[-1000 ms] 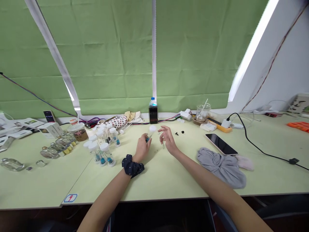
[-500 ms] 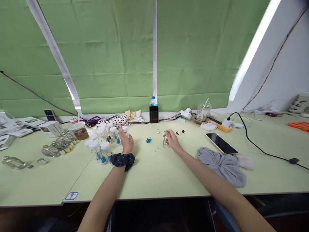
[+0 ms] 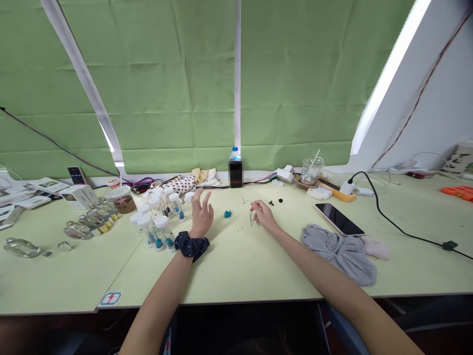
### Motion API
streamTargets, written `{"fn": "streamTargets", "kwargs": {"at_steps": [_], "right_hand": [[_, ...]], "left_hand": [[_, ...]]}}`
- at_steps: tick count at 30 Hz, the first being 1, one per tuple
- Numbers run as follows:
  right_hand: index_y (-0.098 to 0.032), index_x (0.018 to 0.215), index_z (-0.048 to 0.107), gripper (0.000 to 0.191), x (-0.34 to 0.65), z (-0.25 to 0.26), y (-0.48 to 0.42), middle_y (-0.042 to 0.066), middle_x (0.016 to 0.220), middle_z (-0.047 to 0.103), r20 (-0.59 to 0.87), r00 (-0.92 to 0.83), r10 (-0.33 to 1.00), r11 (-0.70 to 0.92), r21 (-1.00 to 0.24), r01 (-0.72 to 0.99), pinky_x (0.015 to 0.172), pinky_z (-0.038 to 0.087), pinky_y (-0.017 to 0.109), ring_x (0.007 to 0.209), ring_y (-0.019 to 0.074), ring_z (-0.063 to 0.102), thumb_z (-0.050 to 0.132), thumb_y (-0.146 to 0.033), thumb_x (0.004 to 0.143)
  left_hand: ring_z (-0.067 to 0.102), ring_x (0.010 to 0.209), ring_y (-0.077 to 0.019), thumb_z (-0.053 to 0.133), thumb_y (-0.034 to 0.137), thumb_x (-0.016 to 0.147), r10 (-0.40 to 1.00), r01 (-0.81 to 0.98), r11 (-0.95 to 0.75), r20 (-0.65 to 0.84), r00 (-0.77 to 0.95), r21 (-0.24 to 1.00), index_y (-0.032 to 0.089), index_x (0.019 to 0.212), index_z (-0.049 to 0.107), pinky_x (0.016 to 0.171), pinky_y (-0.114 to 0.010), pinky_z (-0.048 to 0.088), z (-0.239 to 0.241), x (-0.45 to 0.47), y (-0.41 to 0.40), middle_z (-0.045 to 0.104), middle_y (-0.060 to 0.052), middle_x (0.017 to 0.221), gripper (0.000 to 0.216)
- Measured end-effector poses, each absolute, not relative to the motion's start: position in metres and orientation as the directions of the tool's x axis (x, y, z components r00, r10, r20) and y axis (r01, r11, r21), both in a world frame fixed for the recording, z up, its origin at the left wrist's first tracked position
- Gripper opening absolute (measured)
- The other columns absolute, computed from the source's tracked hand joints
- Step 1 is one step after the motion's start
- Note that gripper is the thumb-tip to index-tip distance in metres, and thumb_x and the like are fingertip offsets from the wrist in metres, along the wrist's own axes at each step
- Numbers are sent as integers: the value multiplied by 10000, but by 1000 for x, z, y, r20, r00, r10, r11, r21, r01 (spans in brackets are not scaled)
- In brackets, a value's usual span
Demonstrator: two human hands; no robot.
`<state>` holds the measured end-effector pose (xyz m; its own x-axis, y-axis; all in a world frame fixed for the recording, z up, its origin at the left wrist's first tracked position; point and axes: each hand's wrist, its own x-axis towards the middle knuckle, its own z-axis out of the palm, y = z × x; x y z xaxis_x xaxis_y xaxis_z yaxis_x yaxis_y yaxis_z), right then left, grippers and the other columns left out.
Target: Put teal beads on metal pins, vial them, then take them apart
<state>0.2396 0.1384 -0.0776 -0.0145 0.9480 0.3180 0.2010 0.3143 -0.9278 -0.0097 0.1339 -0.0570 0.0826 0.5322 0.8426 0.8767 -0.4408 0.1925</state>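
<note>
My left hand (image 3: 201, 214) hovers over the pale green desk (image 3: 236, 266) with fingers spread and nothing in it, a dark scrunchie (image 3: 191, 245) round the wrist. It is just right of a cluster of small clear vials with white caps (image 3: 159, 217), several holding blue pieces. A small blue part (image 3: 227, 213) lies on the desk between my hands. My right hand (image 3: 261, 213) rests on the desk, fingers pinched on thin tweezers (image 3: 252, 218). Tiny dark bits (image 3: 275, 202) lie beyond it.
A water bottle with a dark label (image 3: 234, 168) stands at the back. A phone (image 3: 339, 219) and a grey cloth (image 3: 342, 252) lie right, with a black cable (image 3: 399, 227). Glass bottles (image 3: 92, 219), a drink cup (image 3: 120, 199) and boxes (image 3: 77, 196) fill the left.
My left hand held a vial near the middle, set it among the vials at left, then drew back open. The blue part now lies on the desk. My right hand lowered.
</note>
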Motion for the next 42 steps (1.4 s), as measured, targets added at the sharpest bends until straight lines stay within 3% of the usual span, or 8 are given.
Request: {"fn": "streamTargets", "kwargs": {"at_steps": [3, 6, 14, 18, 26, 33, 39, 42], "right_hand": [[-199, 918, 532, 361, 239, -77, 138, 24, 853, 588, 318, -18, 948, 315, -927, 201, 386, 422, 187, 498, 75, 528, 412, -532, 844], [-199, 911, 532, 354, 239, -76, 137, 24, 851, 592, 318, -21, 948, 316, -928, 197, 389, 421, 183, 503, 74, 529, 412, -526, 847], [-199, 901, 538, 353, 241, -78, 138, 25, 850, 596, 318, -37, 947, 319, -927, 197, 389, 417, 179, 505, 75, 528, 403, -521, 854], [-196, 899, 545, 369, 241, -81, 141, 31, 846, 600, 316, -40, 948, 317, -926, 203, 384, 421, 180, 502, 77, 528, 404, -533, 849], [-179, 860, 566, 413, 241, -82, 141, 37, 814, 600, 298, -71, 952, 307, -929, 206, 374, 419, 169, 495, 73, 526, 401, -556, 843], [-177, 843, 573, 401, 239, -80, 138, 39, 814, 601, 251, -72, 965, 260, -947, 190, 360, 405, 174, 496, 78, 524, 417, -547, 839], [-175, 816, 576, 390, 232, -77, 137, 41, 808, 608, 243, -79, 967, 252, -954, 160, 355, 407, 191, 480, 83, 525, 416, -529, 845], [-173, 799, 576, 368, 231, -67, 138, 39, 791, 615, 255, -67, 965, 263, -953, 149, 367, 404, 188, 471, 77, 522, 423, -506, 843]], "left_hand": [[133, 1394, -258, 357, 151, 877, 570, 839, -528, 787, 235, 132, 171, 1355, 317, 1110, -518, 175, -62, -2, 135, 259, -150, 1447, 480], [119, 1397, -267, 365, 190, 884, 623, 841, -521, 738, 260, 143, 148, 1359, 304, 1096, -499, 228, -72, -2, 142, 221, -162, 1462, 480], [194, 1345, -408, 428, 371, 867, 903, 969, -84, 429, -24, 232, 62, 1326, 363, 1035, -573, 235, -108, -19, 165, 278, -253, 1425, 557], [216, 1335, -410, 408, 432, 866, 943, 972, -25, 327, -54, 234, 56, 1330, 367, 1042, -549, 233, -110, -23, 166, 295, -254, 1419, 599], [188, 1341, -426, 433, 427, 852, 929, 970, 37, 350, -122, 241, 38, 1316, 361, 1029, -560, 234, -107, -32, 169, 273, -293, 1411, 610], [181, 1344, -421, 512, 354, 804, 870, 965, -85, 491, -51, 250, 28, 1253, 402, 1045, -543, 227, -109, -37, 177, 280, -325, 1392, 566], [130, 1343, -439, 547, 292, 761, 844, 963, 0, 517, -145, 270, 47, 1272, 374, 1032, -595, 162, -95, -33, 217, 252, -310, 1418, 593], [154, 1330, -430, 565, 320, 743, 845, 966, 111, 490, -215, 234, 102, 1230, 432, 1021, -618, 137, -86, -37, 242, 326, -245, 1408, 550]]}}
